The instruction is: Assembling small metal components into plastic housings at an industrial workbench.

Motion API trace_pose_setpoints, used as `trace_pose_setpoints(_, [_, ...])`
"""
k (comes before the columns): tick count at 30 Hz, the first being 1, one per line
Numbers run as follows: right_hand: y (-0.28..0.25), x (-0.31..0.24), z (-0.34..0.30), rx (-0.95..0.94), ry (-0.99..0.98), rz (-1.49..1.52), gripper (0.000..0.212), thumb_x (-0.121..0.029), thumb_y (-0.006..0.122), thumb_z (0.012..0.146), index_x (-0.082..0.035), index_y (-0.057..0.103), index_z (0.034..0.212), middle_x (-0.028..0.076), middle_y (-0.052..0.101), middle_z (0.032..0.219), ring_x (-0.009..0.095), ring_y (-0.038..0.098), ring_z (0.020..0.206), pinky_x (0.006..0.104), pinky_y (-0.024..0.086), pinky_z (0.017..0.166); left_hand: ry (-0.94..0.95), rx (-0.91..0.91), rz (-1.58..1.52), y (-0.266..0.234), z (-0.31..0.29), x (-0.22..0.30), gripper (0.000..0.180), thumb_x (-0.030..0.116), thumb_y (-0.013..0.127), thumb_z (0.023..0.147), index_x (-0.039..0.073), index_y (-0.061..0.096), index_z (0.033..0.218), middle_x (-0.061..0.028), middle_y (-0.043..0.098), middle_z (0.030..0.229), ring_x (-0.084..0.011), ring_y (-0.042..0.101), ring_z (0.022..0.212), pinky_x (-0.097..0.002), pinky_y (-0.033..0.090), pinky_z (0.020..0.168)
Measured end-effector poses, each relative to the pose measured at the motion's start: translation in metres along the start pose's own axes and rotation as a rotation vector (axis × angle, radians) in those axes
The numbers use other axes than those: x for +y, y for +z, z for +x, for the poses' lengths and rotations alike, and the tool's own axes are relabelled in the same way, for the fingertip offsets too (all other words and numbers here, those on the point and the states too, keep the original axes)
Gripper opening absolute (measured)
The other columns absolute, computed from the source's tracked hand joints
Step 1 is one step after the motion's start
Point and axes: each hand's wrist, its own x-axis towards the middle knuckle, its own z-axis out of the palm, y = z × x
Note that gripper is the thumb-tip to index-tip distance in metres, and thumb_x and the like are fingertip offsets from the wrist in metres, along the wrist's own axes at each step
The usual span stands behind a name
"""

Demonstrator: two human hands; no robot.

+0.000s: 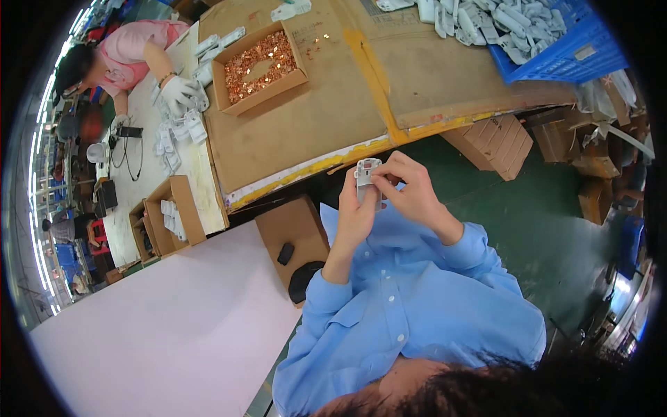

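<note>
A small whitish-grey plastic housing (366, 172) with an open, recessed end is held upright in front of my chest, just off the table's near edge. My left hand (357, 212) wraps round its lower part. The fingers of my right hand (408, 182) are pinched against the housing's upper right side; whether a small part sits between the fingertips is hidden. Beyond my hands, a cardboard box (229, 104) full of small copper-coloured metal pieces (260, 66) stands on the cardboard-covered table (319, 118).
A blue crate (556, 59) and a heap of similar housings (486, 21) lie at the far right. Cartons (493, 146) stand below the table. At left, a gloved co-worker's hand (179, 94) rests among white parts. A white board (174, 320) fills the lower left.
</note>
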Motion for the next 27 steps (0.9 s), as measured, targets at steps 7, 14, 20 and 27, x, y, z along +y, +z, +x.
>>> trace_pose_setpoints(7, [-0.003, 0.01, -0.004, 0.038, -0.072, -0.151, 0.009, -0.004, 0.07, 0.078, -0.001, 0.067, 0.087, 0.007, 0.053, 0.076, 0.016, 0.053, 0.061, 0.0269, 0.043, 0.054, 0.045, -0.028, 0.013, 0.008, -0.001, -0.004, 0.035, -0.001, 0.043, 0.088, 0.003, 0.046, 0.122, -0.0082, 0.059, 0.102, -0.0119, 0.059, 0.08, -0.027, 0.051, 0.066])
trace_pose_setpoints(14, [-0.006, 0.012, -0.006, 0.038, -0.08, -0.133, 0.011, -0.005, 0.072, 0.077, -0.002, 0.069, 0.087, 0.007, 0.053, 0.079, 0.019, 0.055, 0.068, 0.0281, 0.045, 0.057, 0.085, 0.0, 0.133, 0.013, -0.002, -0.006, 0.045, -0.005, 0.041, 0.081, 0.002, 0.044, 0.126, -0.0096, 0.058, 0.101, -0.0136, 0.059, 0.078, -0.0271, 0.051, 0.067])
trace_pose_setpoints(20, [-0.006, 0.021, -0.007, 0.082, -0.041, -0.025, 0.012, -0.005, 0.074, 0.076, -0.003, 0.068, 0.086, 0.007, 0.051, 0.083, 0.017, 0.057, 0.074, 0.028, 0.047, 0.063, 0.059, -0.031, 0.142, 0.015, -0.006, -0.003, 0.047, -0.004, 0.04, 0.081, 0.002, 0.042, 0.128, -0.0089, 0.056, 0.104, -0.0126, 0.057, 0.083, -0.0259, 0.051, 0.069])
trace_pose_setpoints(27, [-0.012, 0.028, -0.007, 0.093, 0.107, 0.195, 0.031, -0.009, 0.075, 0.075, -0.004, 0.054, 0.097, 0.003, 0.047, 0.087, 0.012, 0.047, 0.07, 0.0257, 0.042, 0.06, 0.102, -0.063, 0.212, 0.01, -0.005, -0.008, 0.043, 0.0, 0.046, 0.085, 0.004, 0.045, 0.128, -0.0073, 0.056, 0.108, -0.0116, 0.058, 0.083, -0.0237, 0.049, 0.068])
